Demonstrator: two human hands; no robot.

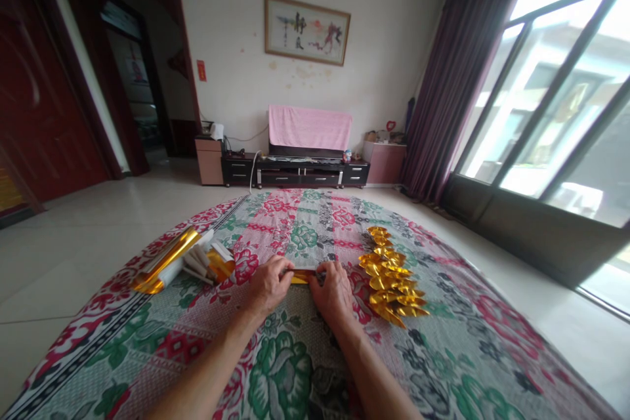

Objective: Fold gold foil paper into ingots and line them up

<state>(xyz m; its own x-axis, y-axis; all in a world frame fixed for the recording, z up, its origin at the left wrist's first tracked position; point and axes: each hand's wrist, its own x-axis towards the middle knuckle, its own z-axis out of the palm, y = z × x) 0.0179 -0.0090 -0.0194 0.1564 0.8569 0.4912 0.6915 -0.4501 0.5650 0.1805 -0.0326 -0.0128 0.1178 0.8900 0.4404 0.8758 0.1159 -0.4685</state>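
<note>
A small sheet of gold foil paper (300, 277) lies between my two hands over the flowered cloth. My left hand (270, 285) pinches its left end, thumb and fingers together. At the other end my right hand (335, 287) grips it the same way, with the fingers bent. The hands cover both ends of the sheet, so its full shape is hidden. To the right stand rows of folded gold paper ingots (391, 275), close to my right hand but apart from it. Rolled and stacked gold and white paper (184, 261) lies off to the left.
The flowered cloth (280, 367) covers the round table under my hands. Beyond it, a low black TV cabinet (300, 176) stands against the wall, with a pink cloth (310, 126) draped over what sits on it. Dark curtains (438, 79) hang beside the windows at right.
</note>
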